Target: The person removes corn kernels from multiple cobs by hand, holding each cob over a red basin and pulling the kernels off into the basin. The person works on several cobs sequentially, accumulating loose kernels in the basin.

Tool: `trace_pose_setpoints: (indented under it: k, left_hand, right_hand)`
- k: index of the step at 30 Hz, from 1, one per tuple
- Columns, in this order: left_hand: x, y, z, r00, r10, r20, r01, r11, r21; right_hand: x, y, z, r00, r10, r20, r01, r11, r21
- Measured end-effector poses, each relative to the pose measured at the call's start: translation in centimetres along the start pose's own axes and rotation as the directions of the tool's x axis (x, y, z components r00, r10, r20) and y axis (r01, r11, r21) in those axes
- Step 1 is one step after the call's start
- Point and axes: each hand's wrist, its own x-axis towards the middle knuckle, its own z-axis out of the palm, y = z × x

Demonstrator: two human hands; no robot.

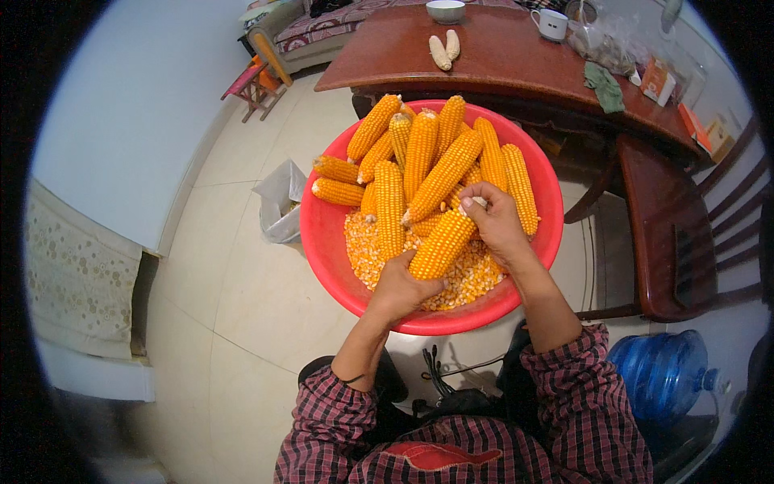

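An ear of dried yellow corn lies tilted between my two hands, over a red plastic basin. My left hand grips its lower end. At the upper end, the thumb and fingers of my right hand are closed around the pale tip. Loose corn kernels cover the near part of the basin's bottom. Several whole corn cobs are heaped at the far side, and one upright cob rests on the kernels just beyond my left hand.
A wooden table stands behind the basin, bearing two stripped cobs, a bowl, a mug and a green cloth. Left is a plastic bag; right are a wooden chair and a blue water jug.
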Motion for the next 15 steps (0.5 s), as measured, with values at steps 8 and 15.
trace_pose_setpoints:
  k: [8, 15]
  left_hand:
    - [-0.2, 0.0, 0.2, 0.996, 0.068, -0.063, -0.05, 0.966, 0.253]
    - [0.2, -0.2, 0.2, 0.997, 0.078, 0.008, -0.078, 0.996, 0.031]
  right_hand:
    - [-0.2, 0.2, 0.1, 1.0, 0.018, 0.021, -0.019, 0.998, 0.058]
    - [0.4, 1.5, 0.1, 0.997, -0.006, -0.077, -0.003, 0.993, -0.114]
